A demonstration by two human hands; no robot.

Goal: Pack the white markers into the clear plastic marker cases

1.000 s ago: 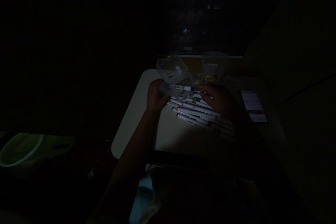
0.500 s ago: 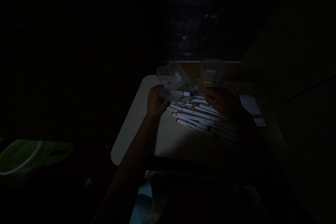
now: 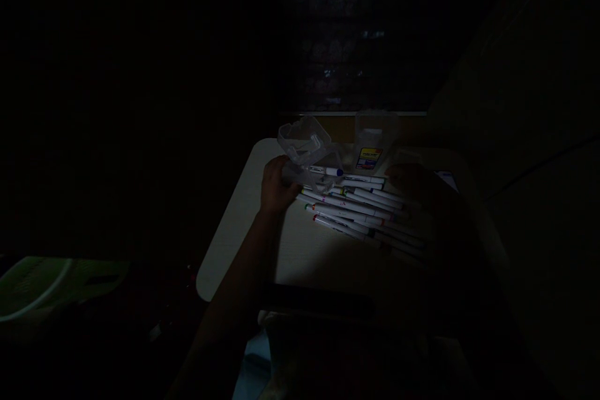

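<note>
Now displaced toward three o'clock, the right hand [image 3: 409, 180] has fingers too dark to judge, while the left hand's [image 3: 274, 186] fingers grasp the clear, boxy plastic case [image 3: 296, 174] (presumably light, stiff and slick; best held by its sidewalls) at ten o'clock of slender white markers [image 3: 347, 214].

A clear, open plastic case [image 3: 304, 149] is held with one blue-ended white marker [image 3: 323, 170] inside, its blue end turned right. Slim white markers with coloured ends [image 3: 349, 204] are spread, overlapping, just in front.
</note>
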